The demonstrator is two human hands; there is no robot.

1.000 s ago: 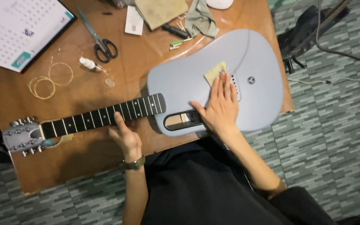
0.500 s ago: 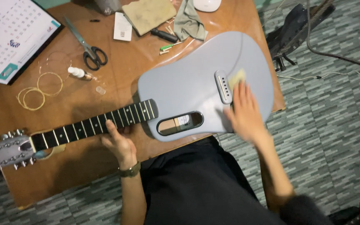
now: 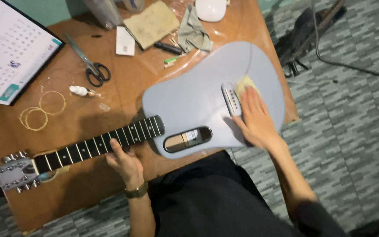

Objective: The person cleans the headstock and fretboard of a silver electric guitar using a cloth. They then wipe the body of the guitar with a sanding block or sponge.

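Both hands [image 3: 256,117] on grey guitar [image 3: 198,103]

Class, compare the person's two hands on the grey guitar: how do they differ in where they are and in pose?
The left hand grips the black fretted neck with curled fingers; the right hand lies flat, palm down, on the grey guitar body.
The right hand presses a small yellowish cloth beside the bridge; the left holds none.
Only the left wrist wears a watch.
Both are bare and touch the guitar.

A guitar [image 3: 198,105] lies across the table [image 3: 88,188], with scissors [image 3: 91,66] and a calendar [image 3: 9,52] behind its neck.
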